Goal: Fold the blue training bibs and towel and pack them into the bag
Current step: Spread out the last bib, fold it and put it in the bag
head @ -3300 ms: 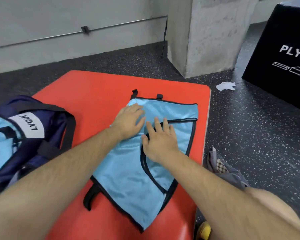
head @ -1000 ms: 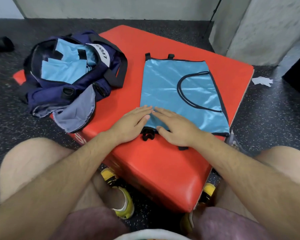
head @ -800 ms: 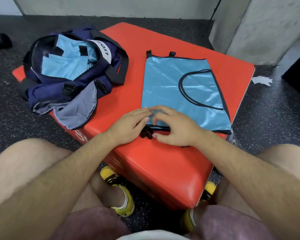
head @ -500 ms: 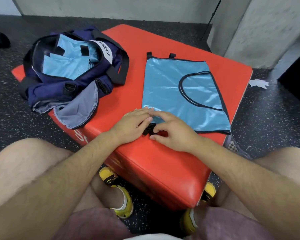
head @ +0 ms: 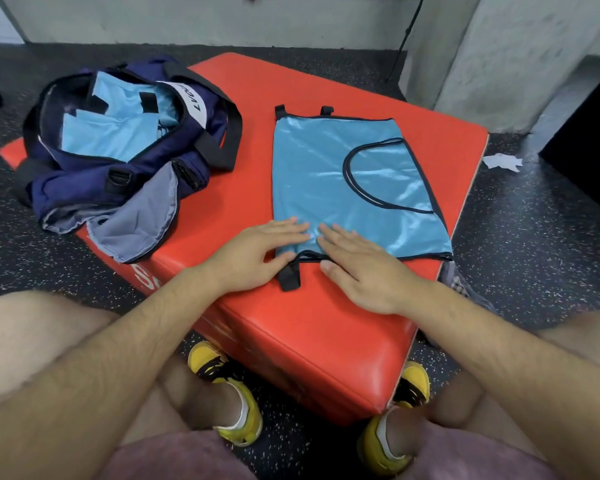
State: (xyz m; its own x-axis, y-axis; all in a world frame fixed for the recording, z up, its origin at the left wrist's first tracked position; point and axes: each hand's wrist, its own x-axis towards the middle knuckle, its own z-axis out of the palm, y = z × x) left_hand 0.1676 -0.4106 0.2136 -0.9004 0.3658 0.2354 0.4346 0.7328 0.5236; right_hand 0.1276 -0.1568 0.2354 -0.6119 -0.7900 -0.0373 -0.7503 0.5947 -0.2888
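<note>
Lying flat: left hand (head: 253, 258), right hand (head: 362, 273)

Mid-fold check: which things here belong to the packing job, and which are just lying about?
Job: blue bib, pressed flat by left hand and right hand; navy bag holding folded bibs.
Lying about: paper scrap and checked cloth on the floor; black box.

bib (head: 326, 188): glossy light blue; black edging, black strap tabs
bag (head: 66, 192): navy; black straps; white label with black lettering; grey inner flap
bibs in bag (head: 111, 136): same light blue, black tabs
pad (head: 309, 334): plain red-orange
floor (head: 534, 254): black, fine white speckle
shoes (head: 208, 362): yellow, black markings
socks (head: 245, 410): white
shorts (head: 174, 459): dull mauve
cloth (head: 459, 284): grey, small checked patch
paper scrap (head: 503, 161): white
</note>
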